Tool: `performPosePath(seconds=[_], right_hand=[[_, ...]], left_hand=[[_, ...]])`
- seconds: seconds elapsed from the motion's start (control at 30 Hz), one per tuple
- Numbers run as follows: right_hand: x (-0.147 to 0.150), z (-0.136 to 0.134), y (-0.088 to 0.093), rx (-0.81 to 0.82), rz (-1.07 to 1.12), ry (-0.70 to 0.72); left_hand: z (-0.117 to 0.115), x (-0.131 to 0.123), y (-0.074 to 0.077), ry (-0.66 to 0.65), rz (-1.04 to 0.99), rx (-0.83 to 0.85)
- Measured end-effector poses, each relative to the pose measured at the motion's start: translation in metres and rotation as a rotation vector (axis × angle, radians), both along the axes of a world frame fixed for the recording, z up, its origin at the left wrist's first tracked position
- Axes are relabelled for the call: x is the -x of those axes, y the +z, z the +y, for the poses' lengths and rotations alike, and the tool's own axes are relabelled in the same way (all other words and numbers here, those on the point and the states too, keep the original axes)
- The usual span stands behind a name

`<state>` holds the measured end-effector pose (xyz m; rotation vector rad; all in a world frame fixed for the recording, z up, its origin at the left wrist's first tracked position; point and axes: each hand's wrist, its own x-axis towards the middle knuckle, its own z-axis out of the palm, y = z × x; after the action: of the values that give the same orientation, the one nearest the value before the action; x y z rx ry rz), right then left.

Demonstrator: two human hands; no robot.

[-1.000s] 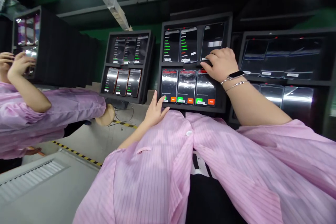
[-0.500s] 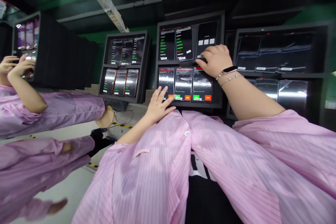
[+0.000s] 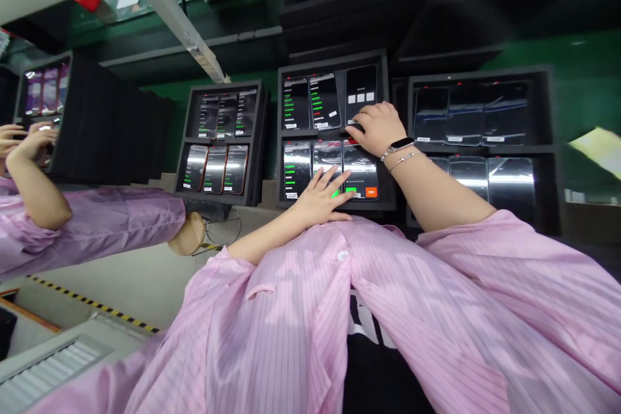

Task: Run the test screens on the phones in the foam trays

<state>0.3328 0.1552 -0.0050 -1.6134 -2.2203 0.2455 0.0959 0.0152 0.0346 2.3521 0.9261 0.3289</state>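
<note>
A black tray [image 3: 284,103] in front of me holds smartphones in two rows. My left hand [image 3: 321,197] is open, fingers spread over the lower middle phone [image 3: 328,154] and reaching towards the lower right phone [image 3: 361,171]. That right phone shows a green and an orange button. The lower left phone [image 3: 297,168] displays lines of green text. My right hand [image 3: 381,129], with a band and a bracelet at the wrist, rests open at the bottom edge of the upper right phone [image 3: 361,84], which shows three white squares. Its fingertips partly cover that edge.
Another phone tray [image 3: 264,142] stands to the left, and a third tray [image 3: 546,149] to the right. Dark stacked trays [image 3: 116,116] stand farther left, by a co-worker's hands [image 3: 33,142]. A white metal bar [image 3: 179,22] slants overhead. Yellow paper [image 3: 599,149] lies right.
My left hand has moved right, off the lower left phone, whose screen now shows green text instead of buttons. My right hand stays at the upper right phone. The view has shifted.
</note>
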Motion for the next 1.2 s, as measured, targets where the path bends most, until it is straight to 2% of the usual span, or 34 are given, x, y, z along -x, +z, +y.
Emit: performPosePath(seconds=[0.07, 0.2, 0.27, 0.33, 0.47, 0.7, 0.83, 1.0, 1.1, 1.2], right_hand=[[0.002, 0.000, 0.002, 0.002, -0.025, 0.002], [0.005, -0.001, 0.008, 0.017, -0.068, 0.009], [0.005, -0.002, 0.010, 0.029, -0.079, 0.014], [0.006, -0.002, 0.011, 0.037, -0.087, 0.014], [0.008, -0.003, 0.013, 0.028, -0.089, 0.014], [0.011, -0.008, 0.016, 0.013, -0.051, 0.011], [0.011, 0.006, 0.018, 0.011, 0.026, 0.046], [0.013, 0.025, 0.013, 0.084, 0.073, 0.062], [0.016, 0.017, 0.014, 0.065, 0.136, 0.072], [0.016, -0.003, 0.018, 0.058, 0.205, 0.088]], left_hand=[[0.004, 0.014, 0.002, 0.106, 0.006, -0.045], [0.018, 0.056, 0.002, 0.520, 0.046, -0.160], [0.026, 0.071, -0.003, 0.686, 0.022, -0.161], [0.033, 0.078, -0.010, 0.770, -0.031, -0.103], [0.037, 0.078, -0.019, 0.776, -0.069, 0.009], [0.037, 0.083, -0.018, 0.743, -0.047, -0.007], [0.036, 0.083, -0.019, 0.745, -0.058, -0.007], [0.028, 0.080, -0.017, 0.736, -0.089, 0.004], [0.032, 0.081, -0.014, 0.731, -0.105, 0.019], [0.046, 0.083, -0.013, 0.723, -0.126, 0.044]])
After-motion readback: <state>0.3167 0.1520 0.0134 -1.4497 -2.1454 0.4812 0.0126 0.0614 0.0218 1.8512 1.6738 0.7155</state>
